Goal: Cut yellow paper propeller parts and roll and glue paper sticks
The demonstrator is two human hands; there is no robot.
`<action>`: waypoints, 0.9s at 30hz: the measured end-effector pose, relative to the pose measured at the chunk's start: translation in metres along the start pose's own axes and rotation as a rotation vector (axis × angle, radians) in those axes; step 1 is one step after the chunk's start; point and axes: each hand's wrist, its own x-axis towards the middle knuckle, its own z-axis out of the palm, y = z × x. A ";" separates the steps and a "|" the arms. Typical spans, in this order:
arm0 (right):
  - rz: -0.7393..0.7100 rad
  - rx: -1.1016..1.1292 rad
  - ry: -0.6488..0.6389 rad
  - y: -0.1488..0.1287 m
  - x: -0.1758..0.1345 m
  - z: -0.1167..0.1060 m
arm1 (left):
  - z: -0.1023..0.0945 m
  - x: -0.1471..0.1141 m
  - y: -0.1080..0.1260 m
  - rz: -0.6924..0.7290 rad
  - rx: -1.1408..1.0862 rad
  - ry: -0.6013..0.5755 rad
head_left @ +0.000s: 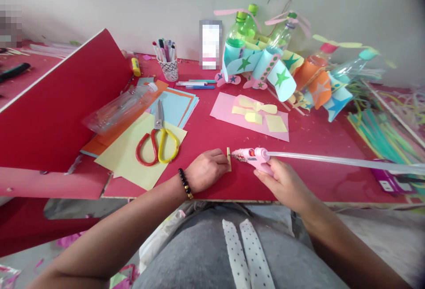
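Note:
My right hand (287, 183) is closed around the handle of a pink glue gun (255, 157), with a long clear glue stick (318, 158) running out of its back to the right. The gun's nozzle points left and is at a narrow yellow paper strip (229, 160). My left hand (209, 169) has its fingers closed against that strip near the table's front edge. Left of this hand lie scissors (158, 125) with one red and one yellow handle, on a pale yellow sheet (124, 154). Behind the gun, yellow paper propeller pieces (258, 105) rest on a pink sheet (221, 107).
Decorated bottles (272, 54) with paper wings stand at the back right. A pen cup (170, 70) and loose pens (195, 86) are at the back. A clear plastic bottle (122, 107) lies beside a red upright board (66, 103). Colourful strips (375, 134) lie at right.

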 end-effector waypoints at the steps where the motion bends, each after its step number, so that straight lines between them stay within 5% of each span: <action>1: 0.003 -0.004 -0.006 0.000 -0.001 -0.001 | 0.000 0.000 0.000 -0.001 -0.001 0.006; 27: 0.004 -0.010 -0.070 -0.007 -0.026 -0.006 | 0.000 0.000 0.001 -0.016 -0.032 0.045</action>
